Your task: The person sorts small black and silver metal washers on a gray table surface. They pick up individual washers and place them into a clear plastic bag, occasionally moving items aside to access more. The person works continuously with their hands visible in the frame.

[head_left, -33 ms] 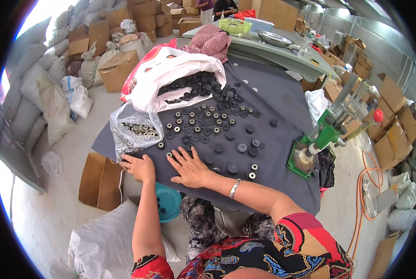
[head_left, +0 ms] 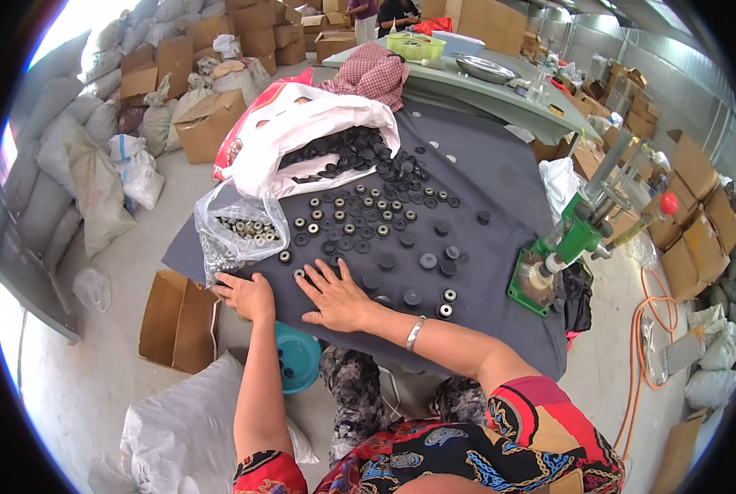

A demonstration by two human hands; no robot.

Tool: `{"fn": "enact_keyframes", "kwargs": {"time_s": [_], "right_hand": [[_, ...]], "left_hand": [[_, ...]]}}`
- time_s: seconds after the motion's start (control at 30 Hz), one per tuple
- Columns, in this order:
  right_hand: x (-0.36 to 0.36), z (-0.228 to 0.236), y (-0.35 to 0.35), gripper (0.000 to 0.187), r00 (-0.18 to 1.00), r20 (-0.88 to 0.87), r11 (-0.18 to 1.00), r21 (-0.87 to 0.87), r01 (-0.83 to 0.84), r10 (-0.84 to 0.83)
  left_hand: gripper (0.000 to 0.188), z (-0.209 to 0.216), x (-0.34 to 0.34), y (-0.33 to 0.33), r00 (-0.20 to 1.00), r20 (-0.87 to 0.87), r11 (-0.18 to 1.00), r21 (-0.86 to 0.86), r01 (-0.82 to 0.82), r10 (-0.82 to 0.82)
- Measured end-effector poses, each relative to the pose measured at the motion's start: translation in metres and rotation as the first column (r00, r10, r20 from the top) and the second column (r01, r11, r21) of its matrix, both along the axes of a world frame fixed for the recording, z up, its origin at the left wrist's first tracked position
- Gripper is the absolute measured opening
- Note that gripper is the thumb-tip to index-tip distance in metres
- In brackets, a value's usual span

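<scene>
My right hand lies palm down on the dark cloth with its fingers spread, fingertips beside a small metal ring and some black discs. Close to the table's near left edge, my left hand rests with its fingers stretched out, just below a clear plastic bag of small metal rings. Beyond my hands are many flat black plastic discs, several with metal rings seated on them. Thicker dark round caps stand scattered to the right of my right hand.
A white and red sack spills black discs at the back of the table. On the right stands a green hand press with a red knob. Below the near edge sit a teal basin and an open carton.
</scene>
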State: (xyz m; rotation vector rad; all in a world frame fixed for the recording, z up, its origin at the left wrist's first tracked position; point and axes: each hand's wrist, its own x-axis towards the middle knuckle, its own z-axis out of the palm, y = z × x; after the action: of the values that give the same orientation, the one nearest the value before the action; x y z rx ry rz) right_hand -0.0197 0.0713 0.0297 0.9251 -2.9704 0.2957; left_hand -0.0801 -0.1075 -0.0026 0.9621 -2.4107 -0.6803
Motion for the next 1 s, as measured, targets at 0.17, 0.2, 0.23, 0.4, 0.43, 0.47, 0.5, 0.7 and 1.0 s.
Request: {"fn": "enact_keyframes", "kwargs": {"time_s": [0.17,0.2,0.23,0.4,0.43,0.47,0.5,0.7,1.0], "right_hand": [[-0.002,0.005,0.001,0.078,0.999,0.032,1.0,0.031,0.0,-0.001],[-0.002,0.004,0.001,0.077,0.999,0.04,1.0,0.028,-0.007,0.005],[-0.002,0.004,0.001,0.077,0.999,0.047,1.0,0.025,-0.013,0.012],[-0.012,-0.001,0.01,0.072,0.999,-0.045,0.996,-0.087,-0.034,0.031],[-0.02,-0.001,0.021,0.069,0.994,-0.111,0.976,-0.217,-0.037,0.013],[-0.024,0.016,0.03,0.062,0.988,-0.153,0.948,-0.317,-0.035,-0.015],[-0.03,0.037,0.038,0.057,0.997,-0.079,0.868,-0.496,-0.041,0.002],[-0.023,0.037,0.098,0.047,0.974,-0.203,0.851,-0.525,-0.02,-0.103],[0.028,-0.015,0.066,0.052,0.972,-0.233,0.999,-0.035,-0.029,0.02]], "left_hand": [[0.085,0.007,0.0,0.002,0.999,-0.006,0.993,0.112,0.035,-0.035],[0.085,0.007,0.001,0.002,1.0,-0.006,0.995,0.098,0.031,-0.031],[0.085,0.008,0.002,0.002,1.0,-0.007,0.996,0.083,0.028,-0.027],[0.088,-0.013,-0.009,-0.005,0.999,-0.037,0.996,-0.085,0.03,-0.034],[0.088,-0.007,-0.009,0.001,0.999,-0.005,0.998,-0.048,0.042,-0.042],[0.088,-0.007,-0.005,0.0,0.998,-0.041,0.999,-0.026,0.043,-0.044],[0.088,-0.014,-0.003,-0.008,0.998,-0.059,0.999,-0.034,0.027,-0.029],[0.086,0.003,0.004,-0.002,0.998,-0.027,0.996,0.07,0.059,-0.057],[0.087,0.005,0.001,0.0,0.998,0.008,0.994,0.098,0.056,-0.057]]}}
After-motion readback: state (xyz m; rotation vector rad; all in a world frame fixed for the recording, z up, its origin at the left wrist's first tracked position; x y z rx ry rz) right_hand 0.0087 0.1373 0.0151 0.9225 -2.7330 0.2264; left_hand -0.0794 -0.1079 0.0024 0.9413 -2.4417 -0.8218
